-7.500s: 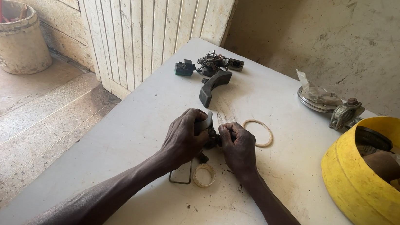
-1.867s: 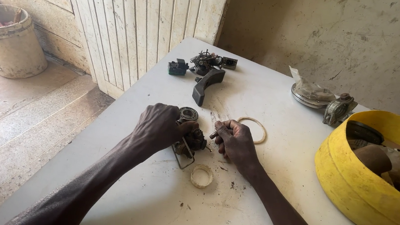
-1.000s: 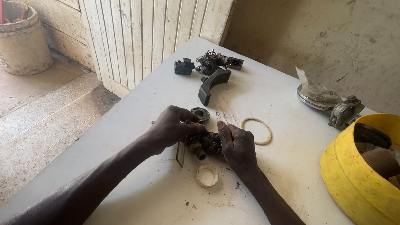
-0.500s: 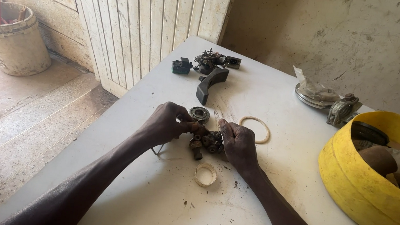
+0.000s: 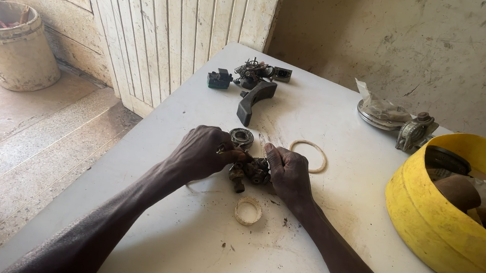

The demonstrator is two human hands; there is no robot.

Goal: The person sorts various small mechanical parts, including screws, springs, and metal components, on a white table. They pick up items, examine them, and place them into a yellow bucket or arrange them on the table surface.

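Observation:
Both hands meet over a small dark, greasy metal part (image 5: 248,171) at the middle of the white table (image 5: 197,245). My left hand (image 5: 203,152) closes its fingers on the part's left side. My right hand (image 5: 287,171) grips its right side. A round metal bearing-like ring (image 5: 242,137) lies just behind the left fingers. A small white ring cap (image 5: 248,210) sits on the table in front of the hands. A thin pale gasket ring (image 5: 309,155) lies behind the right hand.
A yellow tub (image 5: 443,221) full of metal parts stands at the right. A black handle (image 5: 253,101), small dark parts (image 5: 252,73), a metal disc (image 5: 380,114) and a grey casting (image 5: 414,131) lie at the back. A bucket (image 5: 13,52) stands on the floor, left.
My left hand has come back in from the left onto the dark part, which both hands now hold. The thin frame-like piece seen earlier under the hands is hidden.

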